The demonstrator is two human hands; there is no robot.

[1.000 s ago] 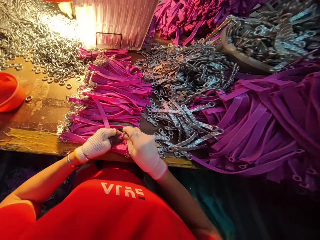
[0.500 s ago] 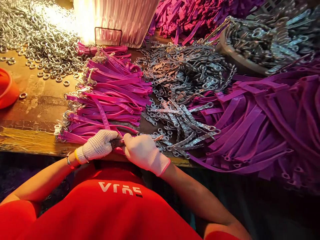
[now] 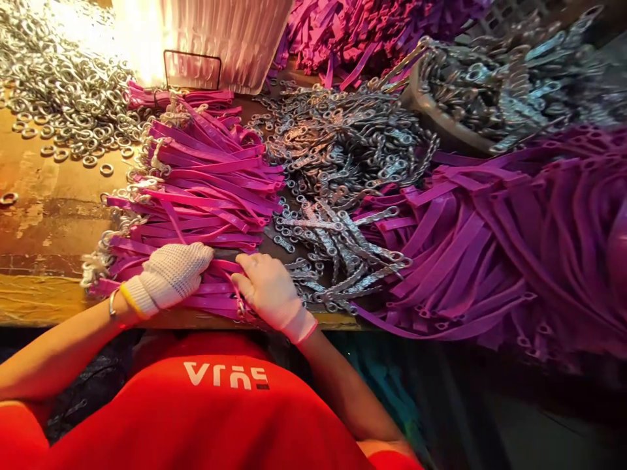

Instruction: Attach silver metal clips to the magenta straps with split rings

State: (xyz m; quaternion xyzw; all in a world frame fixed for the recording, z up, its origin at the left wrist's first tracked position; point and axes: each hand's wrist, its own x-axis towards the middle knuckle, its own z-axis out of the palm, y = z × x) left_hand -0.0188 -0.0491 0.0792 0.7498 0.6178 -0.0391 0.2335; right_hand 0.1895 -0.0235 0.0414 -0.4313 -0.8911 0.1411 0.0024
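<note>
My left hand [image 3: 169, 277], in a white dotted glove, lies over the near end of the bundle of pink straps [image 3: 210, 176]. Its fingers are curled closed, and what they grip is hidden. Opposite it, my right hand [image 3: 268, 287], also gloved, pinches a pink strap [image 3: 226, 265] that runs out toward the left fingers. A small metal end [image 3: 240, 308] hangs just below the right thumb. Metal links [image 3: 147, 186] line the left ends of the bundled straps.
Loose metal rings [image 3: 73, 104] are heaped at the back left. Twisted metal links [image 3: 337, 137] pile up right of the bundle, with more in a round tub [image 3: 448, 124]. Purple straps [image 3: 470, 241] cover the right side. A ribbed translucent container [image 3: 230, 42] stands behind.
My hands were close together at the table edge and have moved apart, the left hand further left over the straps. The camera view has shifted slightly right.
</note>
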